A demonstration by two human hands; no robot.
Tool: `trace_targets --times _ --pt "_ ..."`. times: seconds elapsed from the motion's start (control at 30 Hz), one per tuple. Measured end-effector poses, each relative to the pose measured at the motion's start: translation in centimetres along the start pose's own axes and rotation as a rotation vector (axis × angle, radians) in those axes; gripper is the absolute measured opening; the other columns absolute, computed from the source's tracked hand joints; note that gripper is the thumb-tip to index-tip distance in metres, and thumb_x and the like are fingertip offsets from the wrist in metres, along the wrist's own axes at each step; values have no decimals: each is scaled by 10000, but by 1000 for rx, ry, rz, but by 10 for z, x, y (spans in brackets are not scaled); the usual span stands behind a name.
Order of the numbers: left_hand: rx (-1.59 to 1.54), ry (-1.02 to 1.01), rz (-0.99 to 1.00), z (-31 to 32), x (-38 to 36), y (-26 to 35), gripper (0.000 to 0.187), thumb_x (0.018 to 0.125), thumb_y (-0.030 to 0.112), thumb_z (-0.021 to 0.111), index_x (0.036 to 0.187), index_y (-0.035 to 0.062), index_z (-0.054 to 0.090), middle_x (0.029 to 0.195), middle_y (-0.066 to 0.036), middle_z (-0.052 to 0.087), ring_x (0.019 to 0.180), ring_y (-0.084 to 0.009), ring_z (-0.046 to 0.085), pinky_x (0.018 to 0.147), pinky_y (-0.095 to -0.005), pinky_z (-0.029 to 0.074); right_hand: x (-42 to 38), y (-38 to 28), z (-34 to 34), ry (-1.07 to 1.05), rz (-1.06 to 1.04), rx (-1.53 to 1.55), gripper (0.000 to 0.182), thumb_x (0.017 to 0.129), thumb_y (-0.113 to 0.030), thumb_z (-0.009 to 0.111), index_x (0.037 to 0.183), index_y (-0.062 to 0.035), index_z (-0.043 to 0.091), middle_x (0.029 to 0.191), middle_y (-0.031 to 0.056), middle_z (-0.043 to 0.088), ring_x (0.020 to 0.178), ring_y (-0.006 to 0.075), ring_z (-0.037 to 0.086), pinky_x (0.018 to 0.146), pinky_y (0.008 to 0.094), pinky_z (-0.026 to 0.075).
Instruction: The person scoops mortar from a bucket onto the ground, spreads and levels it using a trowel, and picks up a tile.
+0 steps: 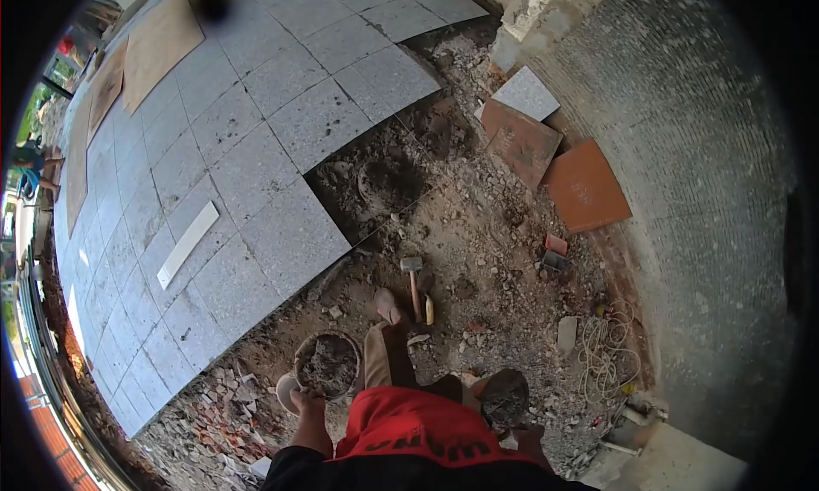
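My left hand (309, 400) is closed at the near rim of a round bucket (300, 356) that holds dark, wet-looking mortar (331, 365). A pale rounded object (287, 392), whose kind I cannot make out, lies against that hand. On the other side, my right hand (530, 438) is closed around the handle of a trowel (505, 395); its broad dark blade carries grey material. Between and ahead of my hands, a mallet (413, 278) with a wooden handle lies on the dirt beside a yellow-handled tool (429, 310).
Grey floor tiles (281, 244) end at a stepped edge by a dug-out patch (375, 184). A white strip (188, 244) lies on them. Loose tiles (589, 186), coiled string (607, 354) and rubble (230, 414) surround me. A ribbed concrete slab (717, 192) rises right.
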State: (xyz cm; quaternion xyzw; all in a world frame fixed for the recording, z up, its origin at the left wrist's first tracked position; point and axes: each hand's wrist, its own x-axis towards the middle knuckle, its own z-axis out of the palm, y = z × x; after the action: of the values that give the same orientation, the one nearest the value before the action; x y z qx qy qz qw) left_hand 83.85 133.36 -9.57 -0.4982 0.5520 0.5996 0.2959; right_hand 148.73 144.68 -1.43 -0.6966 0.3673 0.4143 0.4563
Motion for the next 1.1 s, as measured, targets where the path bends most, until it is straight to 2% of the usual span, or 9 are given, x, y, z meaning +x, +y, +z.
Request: trace_targets --times 0.17,0.33,0.5,0.63,0.8,1.0,1.03,1.07,1.1 --pt "-18 -119 77 73 -51 7 232 868 346 371 828 126 429 579 -1 412 428 -159 374 413 -328 364 -107 -24 212 -90 -206 -186 601 840 -590 329 1174 -94 392 1059 131 473 925 280 451 781 444 383" --pt "65 -151 110 151 -90 15 255 833 322 444 678 119 433 538 15 403 405 -147 349 426 -328 367 -120 -49 381 -179 -366 -461 434 882 -504 379 1052 -107 430 998 98 420 814 237 405 673 433 356" --pt "162 -271 177 223 -112 10 228 863 301 422 731 119 459 592 5 429 459 -135 370 460 -262 358 -116 -49 565 -358 -401 -738 388 902 -462 410 724 -118 390 631 23 377 586 195 361 661 366 351" --pt "173 -97 265 238 -69 -29 226 865 307 441 745 119 475 661 -1 452 537 -130 423 507 -252 376 -98 1 691 -453 -540 -904 380 932 -406 383 674 -131 341 539 -6 301 479 153 283 549 325 324" --pt "279 -95 251 239 2 -67 191 876 269 461 797 103 515 699 -9 466 608 -154 485 553 -272 411 -58 37 774 -545 -551 -1189 311 909 -396 436 708 -169 365 577 -24 322 491 120 321 500 294 313" --pt "1626 -128 541 241 87 -159 185 874 199 466 821 26 504 702 -79 491 650 -215 520 595 -303 426 12 14 811 -606 -625 -1291 308 929 -336 428 701 -134 383 602 -11 329 529 126 336 552 284 326" --pt "1119 -118 455 232 77 -171 144 838 173 491 838 29 504 753 -130 517 699 -272 536 622 -357 427 15 14 808 -648 -613 -1348 323 936 -332 418 699 -115 390 612 -5 352 551 142 368 580 311 341" --pt "1669 -319 896 229 68 -167 208 817 196 522 944 32 540 869 -143 548 787 -294 542 703 -385 430 16 25 803 -627 -684 -1385 319 930 -320 430 703 -98 397 615 1 362 561 154 379 589 322 349" --pt "1659 -319 799 220 65 -169 255 810 193 534 1007 31 539 943 -137 555 849 -287 544 762 -383 427 17 40 798 -605 -747 -1419 315 923 -308 442 708 -81 403 618 8 371 571 166 391 599 334 358"
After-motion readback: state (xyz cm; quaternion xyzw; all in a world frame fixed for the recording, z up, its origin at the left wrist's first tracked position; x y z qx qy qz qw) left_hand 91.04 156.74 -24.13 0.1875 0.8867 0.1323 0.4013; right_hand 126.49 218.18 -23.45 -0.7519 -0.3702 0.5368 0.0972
